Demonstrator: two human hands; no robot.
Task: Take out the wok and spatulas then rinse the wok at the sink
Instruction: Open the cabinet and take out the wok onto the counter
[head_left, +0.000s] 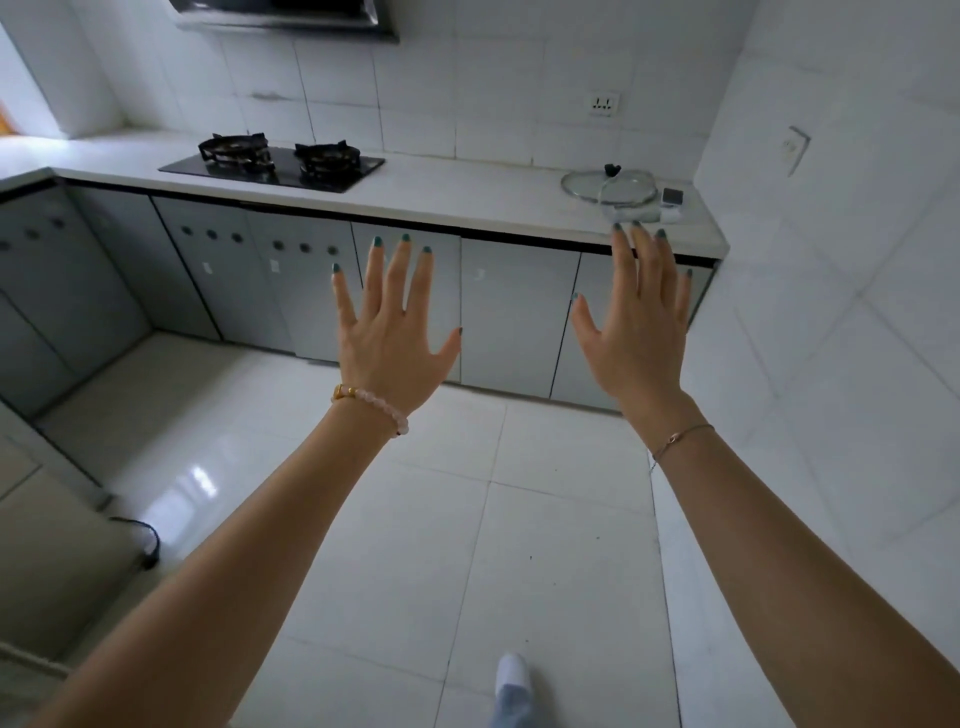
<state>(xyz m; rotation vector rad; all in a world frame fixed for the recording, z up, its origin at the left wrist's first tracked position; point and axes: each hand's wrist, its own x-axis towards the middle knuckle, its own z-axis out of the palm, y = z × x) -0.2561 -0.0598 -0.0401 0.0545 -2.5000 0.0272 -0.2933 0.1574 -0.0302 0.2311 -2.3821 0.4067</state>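
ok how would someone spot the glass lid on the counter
Follow the white countertop rightward from the black gas hob toward the corner. The glass lid lies flat there, round and clear with a black knob, beside a small white box.

A home kitchen: gas hob (272, 166) on white counter (441, 195), grey cabinet doors (514, 312), tiled walls (493, 88).

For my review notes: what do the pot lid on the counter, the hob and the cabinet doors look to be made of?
The pot lid looks like clear glass with a metal rim and a dark knob: the counter shows through it. The hob looks like glossy black glass, its burner grates like dark cast metal. The cabinet doors look like smooth grey panels with a satin sheen, possibly laminate or coated metal; the picture cannot settle which.
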